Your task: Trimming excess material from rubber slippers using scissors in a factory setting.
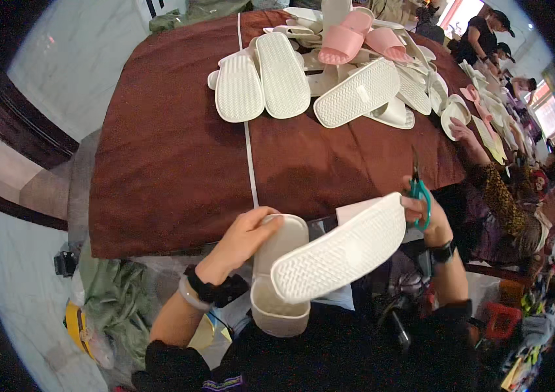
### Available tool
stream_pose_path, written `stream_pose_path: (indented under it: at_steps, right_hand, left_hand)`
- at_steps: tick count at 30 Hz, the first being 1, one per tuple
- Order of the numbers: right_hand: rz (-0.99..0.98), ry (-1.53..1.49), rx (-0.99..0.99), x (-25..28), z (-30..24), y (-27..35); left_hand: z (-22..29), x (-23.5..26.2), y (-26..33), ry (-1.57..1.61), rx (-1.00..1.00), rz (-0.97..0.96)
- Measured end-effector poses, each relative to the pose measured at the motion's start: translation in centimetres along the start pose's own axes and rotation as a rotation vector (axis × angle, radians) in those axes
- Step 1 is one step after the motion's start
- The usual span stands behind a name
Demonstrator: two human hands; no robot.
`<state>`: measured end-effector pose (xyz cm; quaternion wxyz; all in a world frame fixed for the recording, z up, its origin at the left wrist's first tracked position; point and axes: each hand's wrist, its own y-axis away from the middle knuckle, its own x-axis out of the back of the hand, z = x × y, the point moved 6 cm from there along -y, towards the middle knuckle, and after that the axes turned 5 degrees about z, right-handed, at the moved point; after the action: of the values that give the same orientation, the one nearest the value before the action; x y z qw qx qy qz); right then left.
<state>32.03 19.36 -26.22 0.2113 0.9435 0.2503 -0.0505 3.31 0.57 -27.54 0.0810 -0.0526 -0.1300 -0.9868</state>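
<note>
My left hand (241, 238) grips a pair of white slippers: one slipper (279, 274) points down toward my lap, the other (339, 251) lies across it with its ribbed sole up. My right hand (424, 212) holds teal-handled scissors (417, 186) with the blades pointing up, right at the toe end of the upper slipper. Both hands hover at the near edge of the table with a dark red cloth (173, 163).
A heap of white slippers (284, 78) and a few pink ones (346, 39) covers the far half of the table. A person in a leopard-print sleeve (503, 196) sits to my right; others work further back. Bags and green cloth (111, 294) lie on the floor at left.
</note>
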Motion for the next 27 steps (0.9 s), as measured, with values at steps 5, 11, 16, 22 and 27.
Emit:
stream_pose_path:
  at_steps: [5, 11, 16, 22, 27]
  right_hand:
    - [-0.123, 0.518, 0.077, -3.2, -5.2, -2.2]
    - [-0.37, 0.829, 0.363, -10.3, -8.5, -1.2]
    - [-0.376, 0.891, 0.569, -14.2, -9.5, -0.3]
    - [-0.622, 1.179, 0.56, -15.3, -8.0, 0.9]
    - [-0.603, 1.205, 0.596, -15.1, -3.3, 3.7]
  left_hand:
    - [0.8, -4.2, -0.9, 0.098, 0.002, -0.2]
    - [-0.7, -7.1, 0.2, 0.739, 0.314, -0.485]
    - [0.8, -9.0, 1.4, 0.845, 0.258, -0.541]
    - [-0.3, -6.6, 5.1, 0.129, 0.023, -0.682]
    - [-5.1, -4.3, 10.3, 0.199, 0.19, -0.749]
